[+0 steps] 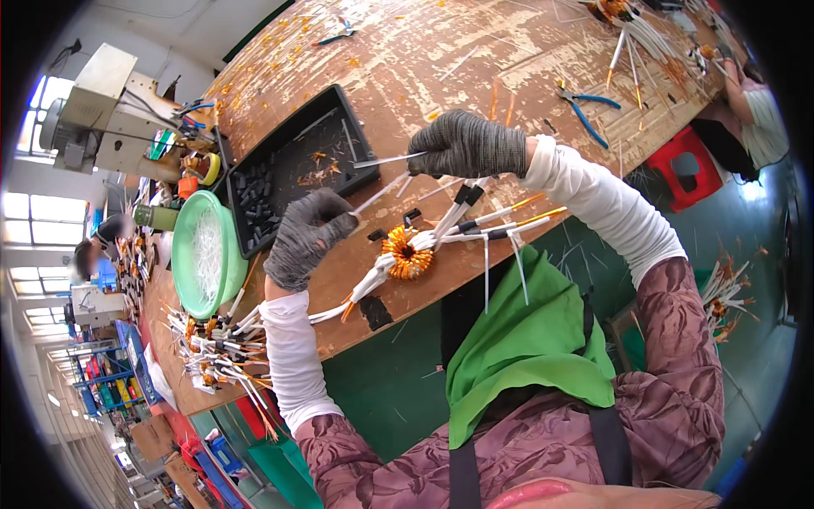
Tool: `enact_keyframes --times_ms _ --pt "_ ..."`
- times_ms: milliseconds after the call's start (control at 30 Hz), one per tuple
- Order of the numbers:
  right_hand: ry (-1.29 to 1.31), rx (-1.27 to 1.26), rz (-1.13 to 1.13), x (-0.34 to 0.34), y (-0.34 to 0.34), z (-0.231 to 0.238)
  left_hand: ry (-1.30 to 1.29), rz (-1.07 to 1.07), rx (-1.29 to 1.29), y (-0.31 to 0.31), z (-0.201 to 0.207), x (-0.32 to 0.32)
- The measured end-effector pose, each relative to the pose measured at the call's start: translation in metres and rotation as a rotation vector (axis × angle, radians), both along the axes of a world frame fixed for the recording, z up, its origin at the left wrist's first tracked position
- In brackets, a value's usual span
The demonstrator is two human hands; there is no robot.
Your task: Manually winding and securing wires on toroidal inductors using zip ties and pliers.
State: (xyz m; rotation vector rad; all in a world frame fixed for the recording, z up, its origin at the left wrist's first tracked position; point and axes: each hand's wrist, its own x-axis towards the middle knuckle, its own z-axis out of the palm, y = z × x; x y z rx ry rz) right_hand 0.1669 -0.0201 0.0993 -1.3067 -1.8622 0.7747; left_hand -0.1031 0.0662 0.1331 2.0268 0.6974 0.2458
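Observation:
My right hand (468,146), in a dark grey knit glove, is closed on a thin white strip (386,159) that points left over the black tray's edge. My left hand (312,237), gloved the same way, pinches the end of another thin white strip (380,194) slanting up to the right. Below and between them, near the table's front edge, lies a ring coil (407,253) wound with orange-copper wire. White-sleeved leads (373,278) run out from both its sides, some with black tube pieces (462,195) on them. Neither hand touches the coil's ring.
A black tray (343,119) with short black tubes stands left of centre, beside a green basin (180,254) of clear-white pieces. Blue-handled cutters (587,117) lie at right, pliers (335,36) at the far edge. More coils (212,348) pile at left. Another person sits at far right near a red stool (685,170).

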Motion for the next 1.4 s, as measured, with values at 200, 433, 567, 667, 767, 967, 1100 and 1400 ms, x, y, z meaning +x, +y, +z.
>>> enact_keyframes --times_ms 200,433,567,667,767,967,1100,1400 --pt "0.555 -0.290 -0.281 0.000 -0.038 -0.026 -0.677 0.349 -0.425 -0.003 -0.049 0.018" --pt "0.642 -0.101 -0.425 -0.027 -0.072 -0.059 -0.583 0.516 -0.559 -0.070 -0.060 0.084" --pt "0.753 0.024 -0.481 -0.011 -0.085 -0.070 -0.595 0.531 -0.382 -0.079 -0.059 0.084" --pt "0.932 -0.478 -0.599 0.010 -0.104 -0.068 -0.602 0.554 -0.250 -0.082 -0.064 0.063" --pt "1.237 -0.650 -0.511 0.005 -0.108 -0.081 -0.576 0.621 -0.157 -0.100 -0.073 0.062" --pt "1.232 -0.700 -0.324 -0.005 -0.089 -0.075 -0.555 0.538 -0.044 -0.124 -0.089 0.070" --pt "0.948 -0.703 -0.418 -0.016 -0.091 -0.068 -0.551 0.536 0.154 -0.123 -0.099 0.073" --pt "1.028 -0.749 -0.370 -0.012 -0.098 -0.077 -0.368 0.423 -0.053 -0.090 -0.106 0.096"
